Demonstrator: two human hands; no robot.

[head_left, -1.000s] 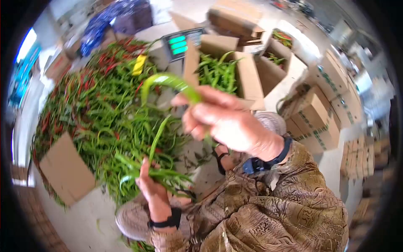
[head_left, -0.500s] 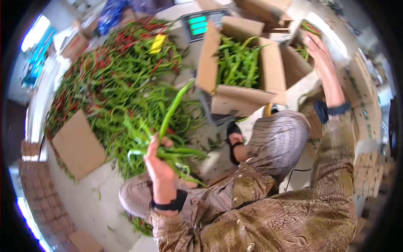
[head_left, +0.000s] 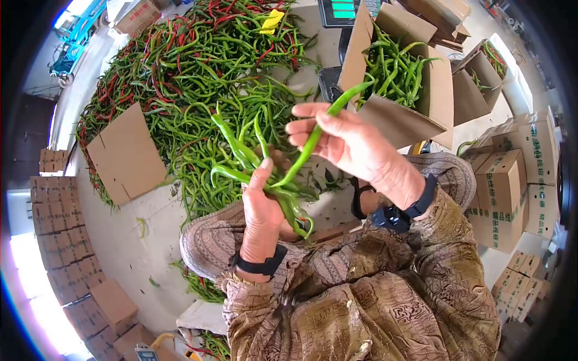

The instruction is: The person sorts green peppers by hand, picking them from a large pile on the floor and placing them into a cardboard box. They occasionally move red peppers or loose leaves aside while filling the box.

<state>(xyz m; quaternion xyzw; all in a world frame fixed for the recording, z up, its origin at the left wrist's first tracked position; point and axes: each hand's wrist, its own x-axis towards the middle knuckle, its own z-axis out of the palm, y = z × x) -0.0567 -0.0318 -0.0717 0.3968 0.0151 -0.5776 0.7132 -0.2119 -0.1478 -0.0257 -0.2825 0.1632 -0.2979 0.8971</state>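
In my left hand [head_left: 262, 207] is a small bunch of long green peppers [head_left: 241, 153], held with the thumb over them. My right hand [head_left: 361, 144] is beside it, thumb and fingers closed on one long curved green pepper [head_left: 311, 141], whose lower end reaches the bunch. Behind both hands spreads a large pile of green and red peppers [head_left: 192, 84]. An open cardboard box [head_left: 442, 90] with green peppers inside stands at the upper right, beyond my right hand.
A flat cardboard piece [head_left: 126, 155] lies on the pile's left edge. A scale with a lit display [head_left: 344, 11] stands behind the open box. Closed cartons [head_left: 500, 198] are stacked at right, more cartons [head_left: 63, 228] at left. A yellow object [head_left: 273, 21] rests on the pile.
My right hand has come from the far right box to beside my left hand and now grips a pepper. The view has shifted, and the bunch stays in my left hand.
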